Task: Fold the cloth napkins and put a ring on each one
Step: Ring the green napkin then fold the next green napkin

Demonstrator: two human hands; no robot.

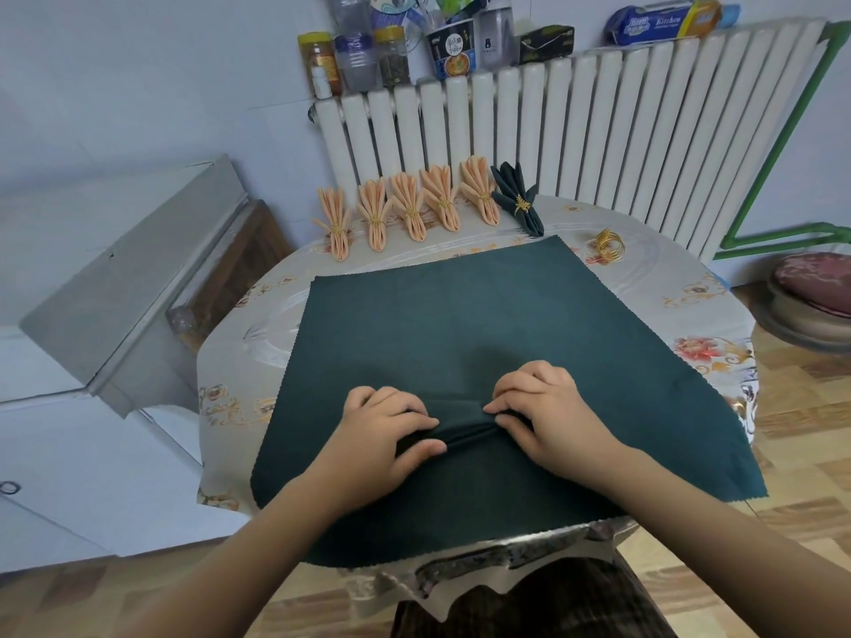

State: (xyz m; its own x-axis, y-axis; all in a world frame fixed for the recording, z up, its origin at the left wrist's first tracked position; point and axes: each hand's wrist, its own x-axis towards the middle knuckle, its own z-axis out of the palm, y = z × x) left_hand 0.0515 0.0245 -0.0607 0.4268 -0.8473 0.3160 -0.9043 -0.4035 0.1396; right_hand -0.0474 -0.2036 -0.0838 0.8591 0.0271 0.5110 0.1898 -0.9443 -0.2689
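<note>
- We judge the pleating step underway: our left hand and right hand each pinch a gathered ridge in the green napkin, spread at table centre.
- Next: keep gathering pleats evenly, then fetch the gold ring at one o'clock.

Table under napkin, ring

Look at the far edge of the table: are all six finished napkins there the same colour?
No: five finished napkins are peach, while the sixth, the finished dark green napkin, stands at the right end of the row.
</note>
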